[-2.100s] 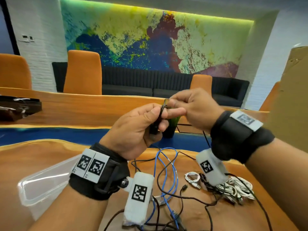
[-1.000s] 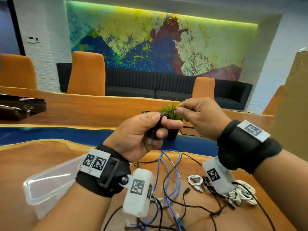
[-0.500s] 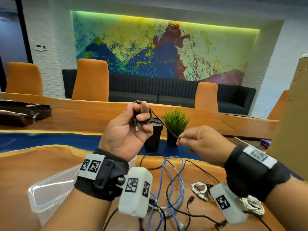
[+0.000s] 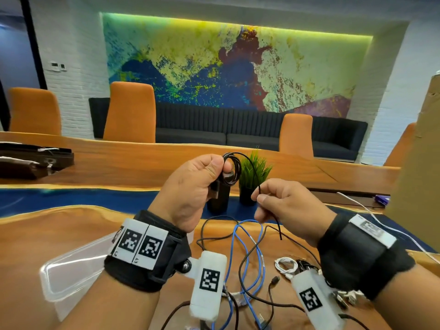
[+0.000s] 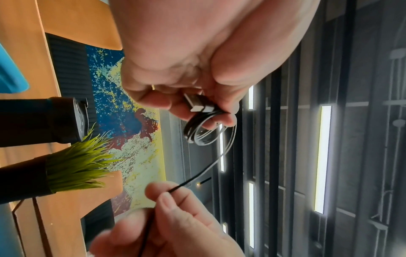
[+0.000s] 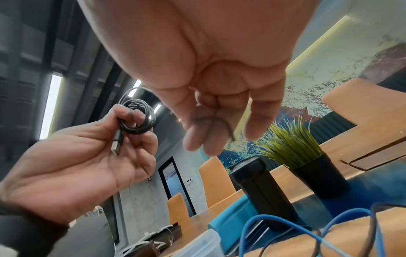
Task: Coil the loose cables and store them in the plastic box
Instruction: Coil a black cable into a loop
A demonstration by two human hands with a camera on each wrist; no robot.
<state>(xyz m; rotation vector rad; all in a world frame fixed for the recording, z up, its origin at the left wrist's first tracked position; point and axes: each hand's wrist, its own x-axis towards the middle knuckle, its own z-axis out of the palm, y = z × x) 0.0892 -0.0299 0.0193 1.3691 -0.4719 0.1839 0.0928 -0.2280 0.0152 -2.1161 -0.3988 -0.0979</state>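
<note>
My left hand is raised above the table and pinches a small coil of thin black cable between thumb and fingers. In the left wrist view the coil hangs below the fingertips, with its USB plug lying in the palm. A free strand runs from the coil down to my right hand, which pinches it lower and to the right; the tail drops towards the table. The clear plastic box lies at lower left, partly behind my left forearm.
Loose on the wooden table under my hands are a blue cable, other black cables and a white bundled cable. A black cylinder and a potted grass plant stand just behind. A cardboard panel stands at right.
One second ago both hands met at the coil. My left hand has since lifted the coil, and my right hand has slid down and right along the strand.
</note>
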